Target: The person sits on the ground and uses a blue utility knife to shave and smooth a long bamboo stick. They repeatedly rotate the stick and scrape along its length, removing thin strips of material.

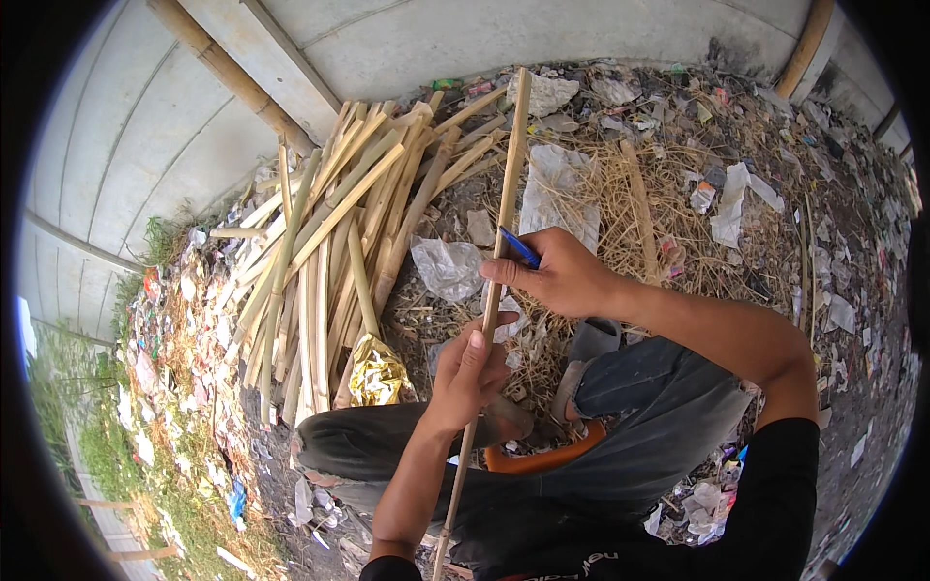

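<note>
- A pile of split bamboo slats (329, 242) lies on littered ground, left of the hands.
- A long bamboo strip (496, 261) runs upward over the person's lap.
- The left hand (470, 373) wraps its fingers around the strip.
- The right hand (562, 276) pinches a blue pen (520, 247) against the strip.

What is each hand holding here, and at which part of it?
The left hand grips a long bamboo strip around its middle. The right hand holds a blue pen by its rear end, tip against the strip.
</note>
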Demonstrator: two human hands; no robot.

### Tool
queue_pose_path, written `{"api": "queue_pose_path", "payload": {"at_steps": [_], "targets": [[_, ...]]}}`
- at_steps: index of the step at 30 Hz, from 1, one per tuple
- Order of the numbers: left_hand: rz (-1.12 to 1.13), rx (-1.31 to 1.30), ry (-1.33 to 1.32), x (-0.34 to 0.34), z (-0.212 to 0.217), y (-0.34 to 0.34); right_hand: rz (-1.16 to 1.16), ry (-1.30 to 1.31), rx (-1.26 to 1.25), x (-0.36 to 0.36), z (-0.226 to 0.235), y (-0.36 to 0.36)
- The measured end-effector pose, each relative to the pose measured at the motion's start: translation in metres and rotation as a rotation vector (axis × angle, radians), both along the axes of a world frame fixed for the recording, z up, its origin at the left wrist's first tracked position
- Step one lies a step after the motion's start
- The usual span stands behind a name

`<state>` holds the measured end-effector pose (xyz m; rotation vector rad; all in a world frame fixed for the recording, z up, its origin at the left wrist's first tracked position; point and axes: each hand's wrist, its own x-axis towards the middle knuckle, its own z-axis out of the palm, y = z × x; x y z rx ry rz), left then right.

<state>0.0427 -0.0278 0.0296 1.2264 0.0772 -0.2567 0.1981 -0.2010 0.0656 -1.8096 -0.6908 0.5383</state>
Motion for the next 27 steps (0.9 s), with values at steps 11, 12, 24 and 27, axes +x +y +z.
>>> {"api": "queue_pose_path", "payload": {"at_steps": [11,12,24,27], "targets": [[-0.103,0.008,0.021,-0.011,-0.009,0.004,-0.155,0.048,0.020,0.018,0.002,-0.004],[-0.092,0.022,0.023,-0.012,-0.009,0.005,-0.150,0.044,0.006,0.018,0.002,-0.002],[0.098,0.011,0.087,-0.013,-0.020,-0.003,0.057,-0.078,-0.028,0.000,-0.012,0.004],[0.119,0.051,0.040,-0.012,-0.018,-0.006,-0.059,-0.083,-0.038,0.008,-0.001,0.000]]}}
